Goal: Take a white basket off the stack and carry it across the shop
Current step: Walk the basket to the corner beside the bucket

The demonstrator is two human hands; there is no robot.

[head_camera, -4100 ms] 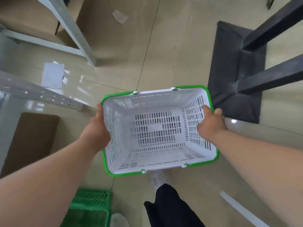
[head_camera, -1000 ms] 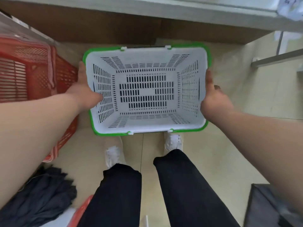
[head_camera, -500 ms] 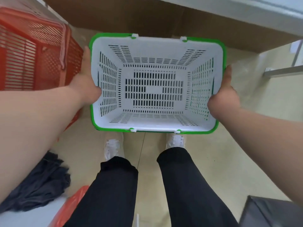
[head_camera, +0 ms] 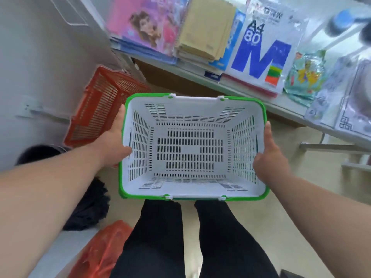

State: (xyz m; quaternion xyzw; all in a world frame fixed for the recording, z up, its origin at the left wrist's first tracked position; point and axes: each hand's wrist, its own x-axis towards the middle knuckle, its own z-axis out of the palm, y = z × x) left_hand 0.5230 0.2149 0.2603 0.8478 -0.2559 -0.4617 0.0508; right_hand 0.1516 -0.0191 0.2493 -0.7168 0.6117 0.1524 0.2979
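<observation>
Raised toward the shelf (head_camera: 251,91), both hands grip the empty, slotted, green-rimmed white basket (head_camera: 190,149).

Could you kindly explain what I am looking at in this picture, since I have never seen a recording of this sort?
There is no machine here. A person wears one wide-angle camera on the head, and it looks forward and down, so you see their own two bare arms and black-trousered legs from above.

The left hand and the right hand each have a grip on one short side of a white basket with a green rim. It is empty, and it is held in the air in front of the body.

To the left stands a red basket by the wall. On the floor lie a dark cloth and an orange plastic bag. Ahead, a shelf carries notebooks and a pack of A4 paper.
</observation>
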